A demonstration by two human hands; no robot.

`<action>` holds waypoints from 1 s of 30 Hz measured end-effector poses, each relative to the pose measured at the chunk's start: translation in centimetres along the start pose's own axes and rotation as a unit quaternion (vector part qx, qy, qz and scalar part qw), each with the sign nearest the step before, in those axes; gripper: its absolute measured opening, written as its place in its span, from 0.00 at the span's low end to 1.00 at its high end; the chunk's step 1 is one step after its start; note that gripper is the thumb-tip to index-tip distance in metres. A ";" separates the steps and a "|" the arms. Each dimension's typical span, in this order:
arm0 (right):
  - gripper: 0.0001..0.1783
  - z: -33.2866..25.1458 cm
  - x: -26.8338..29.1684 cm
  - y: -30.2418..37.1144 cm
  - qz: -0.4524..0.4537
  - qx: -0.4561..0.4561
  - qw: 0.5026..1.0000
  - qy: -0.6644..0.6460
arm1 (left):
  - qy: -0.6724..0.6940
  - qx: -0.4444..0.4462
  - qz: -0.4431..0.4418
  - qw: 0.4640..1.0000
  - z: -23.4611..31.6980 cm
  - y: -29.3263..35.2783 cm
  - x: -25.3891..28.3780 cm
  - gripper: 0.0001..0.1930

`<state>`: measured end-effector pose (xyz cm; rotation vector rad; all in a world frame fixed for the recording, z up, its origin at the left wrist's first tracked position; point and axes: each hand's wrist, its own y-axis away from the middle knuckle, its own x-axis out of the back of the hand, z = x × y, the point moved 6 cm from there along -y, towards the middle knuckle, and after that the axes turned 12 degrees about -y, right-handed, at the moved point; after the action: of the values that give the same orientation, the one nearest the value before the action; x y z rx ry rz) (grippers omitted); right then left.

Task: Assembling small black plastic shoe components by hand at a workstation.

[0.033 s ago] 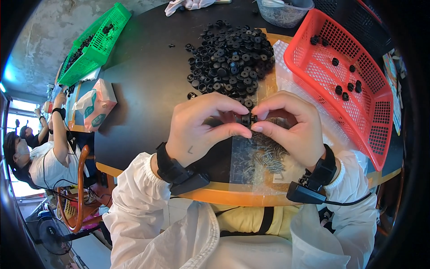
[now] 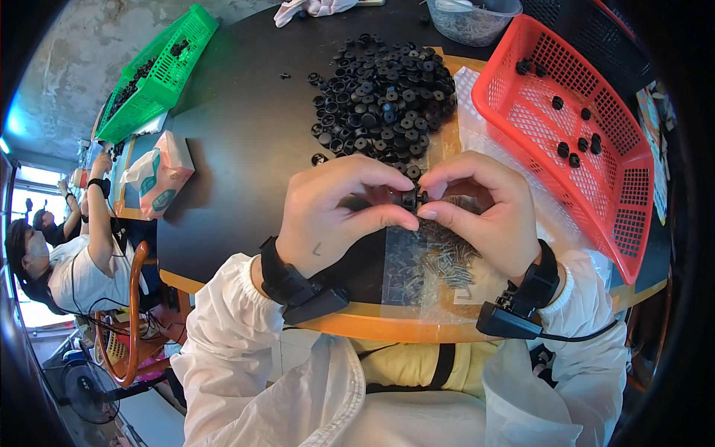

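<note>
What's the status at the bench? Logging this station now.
Left hand and right hand both pinch one small black part. Black parts heap just beyond. Small metal pins beneath hands. Nothing blocking.

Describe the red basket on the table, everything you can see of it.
The red basket looks like plastic, rectangular, with perforated mesh walls and floor and a solid rim. It sits tilted on the dark table, on the person's right, beside the pile of black parts. About ten small black parts lie scattered inside. Neither hand touches it.

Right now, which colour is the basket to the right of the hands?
Red, a mesh basket, seen in the head view.
</note>
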<state>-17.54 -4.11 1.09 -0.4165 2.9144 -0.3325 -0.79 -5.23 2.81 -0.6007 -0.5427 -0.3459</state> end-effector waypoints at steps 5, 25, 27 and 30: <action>0.12 0.0 0.1 0.1 -0.007 0.013 1.000 0.011 | -0.021 -0.002 -0.001 1.000 0.2 0.1 0.0 0.17; 0.10 -0.6 -0.1 0.4 -0.003 0.040 0.998 -0.049 | 0.067 0.083 0.016 0.994 -0.4 0.4 -0.2 0.14; 0.10 -0.7 -0.1 0.4 -0.004 0.028 0.998 -0.063 | 0.060 0.079 0.019 0.995 -0.4 0.4 -0.2 0.14; 0.11 -0.2 0.1 0.4 -0.013 0.007 0.997 -0.075 | 0.030 0.058 0.010 0.998 -0.1 0.4 0.0 0.14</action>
<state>-17.76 -3.72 1.14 -0.4576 2.7612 -0.3123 -0.55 -4.98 2.53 -0.4825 -0.4947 -0.3099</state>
